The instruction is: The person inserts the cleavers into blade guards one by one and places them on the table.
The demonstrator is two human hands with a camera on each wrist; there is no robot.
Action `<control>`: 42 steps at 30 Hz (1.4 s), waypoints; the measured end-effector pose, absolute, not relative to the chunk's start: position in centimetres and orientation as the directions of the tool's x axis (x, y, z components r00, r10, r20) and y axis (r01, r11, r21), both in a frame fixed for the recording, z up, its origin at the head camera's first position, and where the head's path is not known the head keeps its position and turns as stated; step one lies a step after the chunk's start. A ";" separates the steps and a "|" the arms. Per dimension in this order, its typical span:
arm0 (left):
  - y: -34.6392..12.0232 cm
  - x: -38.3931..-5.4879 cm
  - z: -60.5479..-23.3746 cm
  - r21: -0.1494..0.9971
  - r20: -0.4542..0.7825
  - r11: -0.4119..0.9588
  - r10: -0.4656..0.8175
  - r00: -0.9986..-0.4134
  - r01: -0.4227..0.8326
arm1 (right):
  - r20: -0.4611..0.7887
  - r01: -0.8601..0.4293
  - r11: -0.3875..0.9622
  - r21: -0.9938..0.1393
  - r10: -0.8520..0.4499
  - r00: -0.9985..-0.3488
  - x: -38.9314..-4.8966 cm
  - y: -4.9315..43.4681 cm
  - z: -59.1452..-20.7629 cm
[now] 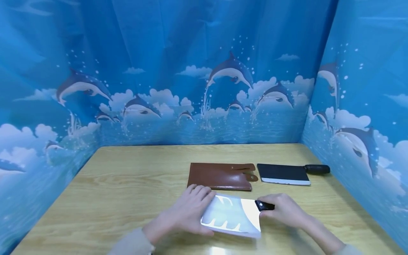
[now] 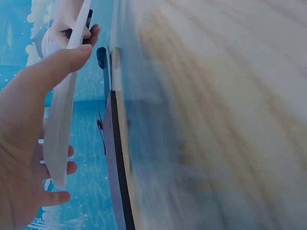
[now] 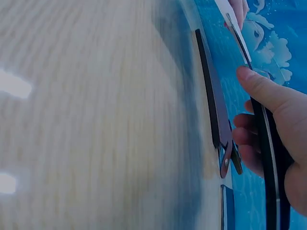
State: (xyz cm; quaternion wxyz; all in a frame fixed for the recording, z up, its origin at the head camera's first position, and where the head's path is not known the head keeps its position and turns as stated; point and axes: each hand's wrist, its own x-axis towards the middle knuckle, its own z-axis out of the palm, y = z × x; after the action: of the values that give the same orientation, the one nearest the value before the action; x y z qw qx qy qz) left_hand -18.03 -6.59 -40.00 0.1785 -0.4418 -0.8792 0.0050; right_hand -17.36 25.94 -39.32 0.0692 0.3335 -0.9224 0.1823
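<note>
Held cleaver (image 1: 232, 216), broad and whitish, bright glare, black handle (image 1: 264, 206)

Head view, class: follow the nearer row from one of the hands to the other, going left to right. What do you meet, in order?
Left hand → broad pale part of the held knife → black handle → right hand.

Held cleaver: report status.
Right hand grips black handle; left hand holds opposite end. Cleaver above table. Brown case, second cleaver beyond, apparently not blocking.
</note>
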 end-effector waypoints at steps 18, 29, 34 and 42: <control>-2.3 -19.9 -40.0 -0.199 0.093 0.661 0.748 -0.657 0.724 | 0.148 -0.497 0.767 -0.406 -0.482 -0.864 -19.4 29.7 -40.3; -1.2 -19.7 -40.9 -0.150 -0.037 0.675 0.726 -0.687 0.722 | 0.081 -0.493 0.761 -0.421 -0.510 -0.856 -19.8 30.0 -41.5; -1.3 -19.4 -41.0 -0.101 -0.073 0.688 0.716 -0.695 0.719 | 0.066 -0.490 0.762 -0.423 -0.513 -0.856 -19.8 30.0 -41.9; -1.6 -19.1 -41.4 -0.091 -0.056 0.692 0.714 -0.697 0.716 | 0.057 -0.478 0.762 -0.437 -0.507 -0.860 -19.7 30.1 -42.1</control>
State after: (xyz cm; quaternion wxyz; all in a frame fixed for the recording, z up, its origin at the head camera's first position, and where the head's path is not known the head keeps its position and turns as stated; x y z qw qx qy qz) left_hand -19.11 -1.57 -41.38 -0.0080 -0.3889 -0.9197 0.0529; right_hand -19.74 30.05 -42.06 -0.0325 0.2625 -0.9380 0.2241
